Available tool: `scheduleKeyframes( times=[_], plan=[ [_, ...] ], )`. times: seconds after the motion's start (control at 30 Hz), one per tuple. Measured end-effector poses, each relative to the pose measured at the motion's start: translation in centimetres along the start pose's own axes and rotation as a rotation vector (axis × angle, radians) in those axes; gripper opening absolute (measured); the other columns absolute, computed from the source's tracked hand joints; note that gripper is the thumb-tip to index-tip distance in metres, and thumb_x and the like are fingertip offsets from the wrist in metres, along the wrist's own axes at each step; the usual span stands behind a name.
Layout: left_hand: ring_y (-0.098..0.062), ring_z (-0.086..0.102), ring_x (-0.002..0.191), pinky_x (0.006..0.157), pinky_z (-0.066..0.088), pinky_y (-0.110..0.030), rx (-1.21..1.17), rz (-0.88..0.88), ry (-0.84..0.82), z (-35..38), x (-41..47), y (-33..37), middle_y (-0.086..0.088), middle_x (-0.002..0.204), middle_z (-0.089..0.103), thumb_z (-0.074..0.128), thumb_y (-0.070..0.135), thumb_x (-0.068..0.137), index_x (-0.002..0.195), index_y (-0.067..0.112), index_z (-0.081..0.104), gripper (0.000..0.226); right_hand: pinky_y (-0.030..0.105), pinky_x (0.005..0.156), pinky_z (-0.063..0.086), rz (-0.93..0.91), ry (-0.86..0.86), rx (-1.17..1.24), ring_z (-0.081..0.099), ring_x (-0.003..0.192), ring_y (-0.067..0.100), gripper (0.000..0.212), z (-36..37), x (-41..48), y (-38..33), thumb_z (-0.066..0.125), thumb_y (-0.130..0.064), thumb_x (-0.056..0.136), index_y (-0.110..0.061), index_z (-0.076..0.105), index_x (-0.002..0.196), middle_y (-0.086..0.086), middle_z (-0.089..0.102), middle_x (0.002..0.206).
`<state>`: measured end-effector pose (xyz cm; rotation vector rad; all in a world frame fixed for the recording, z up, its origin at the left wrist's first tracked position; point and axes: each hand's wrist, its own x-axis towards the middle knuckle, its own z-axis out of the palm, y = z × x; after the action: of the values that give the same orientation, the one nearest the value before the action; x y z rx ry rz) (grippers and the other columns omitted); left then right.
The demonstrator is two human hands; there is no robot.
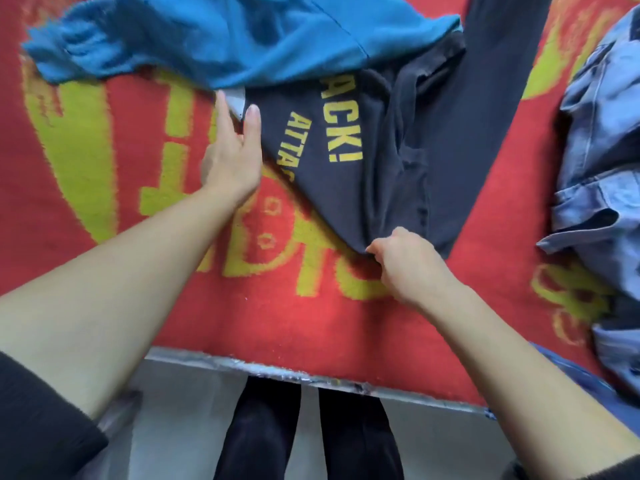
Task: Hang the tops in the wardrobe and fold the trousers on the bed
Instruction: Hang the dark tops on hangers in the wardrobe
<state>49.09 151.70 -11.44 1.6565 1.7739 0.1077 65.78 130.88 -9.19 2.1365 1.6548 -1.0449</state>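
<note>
Bed: the red-and-yellow woven blanket (104, 237) is spread over it, right up to the near edge.
Far left: the teal fleece top (207, 36) is laid on the blanket, with its near hem lapped over the dark navy lettered cotton garment (346, 188).
Centre: the garment is laid on the blanket, nearer than the top, with one long part stretched away to the far right.
Right: the heap of pale blue denim clothing (602, 150) is piled on the blanket, apart from the garment.
Left grip (232, 157): laid flat against the garment's left edge, just before the top.
Right grip (408, 265): closed on the garment's near corner.
</note>
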Motion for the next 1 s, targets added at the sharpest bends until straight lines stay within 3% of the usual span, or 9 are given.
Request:
scheduleKeyframes(
  times=[0.1, 0.23, 0.3, 0.43, 0.5, 0.6, 0.77, 0.87, 1.0],
  plan=[
    [-0.029, 0.048, 0.129, 0.104, 0.036, -0.034, 0.055, 0.083, -0.052, 0.3, -2.0, -0.7, -0.005, 0.144, 0.051, 0.06, 0.051, 0.089, 0.155, 0.031, 0.013, 0.084, 0.031, 0.092, 0.046, -0.029, -0.273, 0.033, 0.06, 0.115, 0.026, 0.042, 1.5, -3.1, -0.3, 0.05, -0.01, 0.092, -0.03, 0.065, 0.126, 0.005, 0.065, 0.123],
    [-0.029, 0.049, 0.13, 0.109, 0.037, -0.034, 0.096, 0.054, -0.098, 1.6, -5.6, -3.9, -0.007, 0.143, 0.053, 0.066, 0.02, 0.088, 0.15, 0.021, 0.037, 0.068, 0.032, 0.089, 0.052, 0.051, -0.494, 0.085, 0.065, 0.109, 0.026, 0.028, 2.4, -4.8, 0.0, 0.056, -0.013, 0.087, -0.019, 0.076, 0.106, 0.003, 0.073, 0.111],
    [-0.03, 0.049, 0.129, 0.107, 0.036, -0.034, 0.109, 0.013, -0.107, 1.7, -7.8, -5.1, -0.009, 0.142, 0.053, 0.064, 0.018, 0.088, 0.148, 0.021, 0.039, 0.065, 0.033, 0.082, 0.05, 0.192, -0.305, 0.187, 0.064, 0.102, 0.029, 0.025, 2.7, -5.0, 0.2, 0.063, -0.036, 0.087, -0.014, 0.071, 0.097, 0.008, 0.07, 0.106],
    [-0.034, 0.051, 0.125, 0.102, 0.041, -0.04, 0.214, -0.021, -0.151, 0.9, -10.6, -6.0, -0.011, 0.136, 0.056, 0.065, 0.026, 0.086, 0.145, 0.024, 0.042, 0.063, 0.041, 0.099, 0.043, 0.573, 0.313, 0.708, 0.052, 0.118, 0.025, 0.075, 1.5, -4.5, 0.1, 0.071, -0.063, 0.077, -0.016, 0.045, 0.13, 0.008, 0.047, 0.13],
    [-0.037, 0.05, 0.12, 0.097, 0.043, -0.044, 0.432, 0.034, -0.113, 0.2, -10.7, -5.0, -0.015, 0.127, 0.056, 0.068, 0.028, 0.082, 0.138, 0.022, 0.047, 0.061, 0.039, 0.106, 0.036, 0.536, 0.357, 0.709, 0.044, 0.13, 0.029, 0.075, 1.0, -3.5, 0.3, 0.07, -0.055, 0.082, -0.015, 0.043, 0.139, 0.01, 0.046, 0.139],
    [-0.037, 0.046, 0.114, 0.092, 0.04, -0.047, 0.617, 0.335, 0.011, -0.1, -10.0, -2.2, -0.016, 0.122, 0.049, 0.073, 0.026, 0.075, 0.135, 0.017, 0.046, 0.066, 0.036, 0.092, 0.038, 0.393, 0.428, 0.599, 0.054, 0.112, 0.034, 0.04, 1.0, -3.1, 0.1, 0.068, -0.038, 0.088, -0.011, 0.058, 0.116, 0.011, 0.061, 0.116],
    [-0.029, 0.019, 0.147, 0.111, 0.027, -0.046, 0.602, 0.814, -0.123, 2.5, -7.4, 4.6, -0.01, 0.159, 0.021, 0.069, 0.031, 0.08, 0.154, 0.015, 0.018, 0.092, 0.043, 0.089, 0.048, 0.263, 0.41, 0.564, 0.061, 0.109, 0.037, 0.043, 2.0, -5.7, -1.4, 0.059, -0.017, 0.09, -0.016, 0.054, 0.133, 0.012, 0.068, 0.119],
    [-0.031, 0.042, 0.134, 0.108, 0.031, -0.047, 0.713, 0.72, -0.3, 4.1, -7.9, 6.4, -0.011, 0.141, 0.049, 0.066, 0.021, 0.083, 0.155, 0.019, 0.008, 0.092, 0.041, 0.086, 0.049, 0.274, 0.413, 0.533, 0.061, 0.108, 0.035, 0.046, 2.3, -8.4, -1.4, 0.058, -0.019, 0.089, -0.028, 0.057, 0.134, 0.009, 0.07, 0.118],
    [-0.032, 0.055, 0.115, 0.092, 0.041, -0.043, 0.67, 0.586, -0.299, 2.5, -11.3, 2.9, -0.008, 0.121, 0.06, 0.057, 0.019, 0.084, 0.131, 0.027, 0.053, 0.049, 0.04, 0.077, 0.046, 0.525, 0.466, 0.544, 0.062, 0.101, 0.041, 0.036, 2.0, -11.7, -2.4, 0.059, -0.036, 0.092, -0.032, 0.059, 0.128, 0.013, 0.072, 0.106]
  ],
)
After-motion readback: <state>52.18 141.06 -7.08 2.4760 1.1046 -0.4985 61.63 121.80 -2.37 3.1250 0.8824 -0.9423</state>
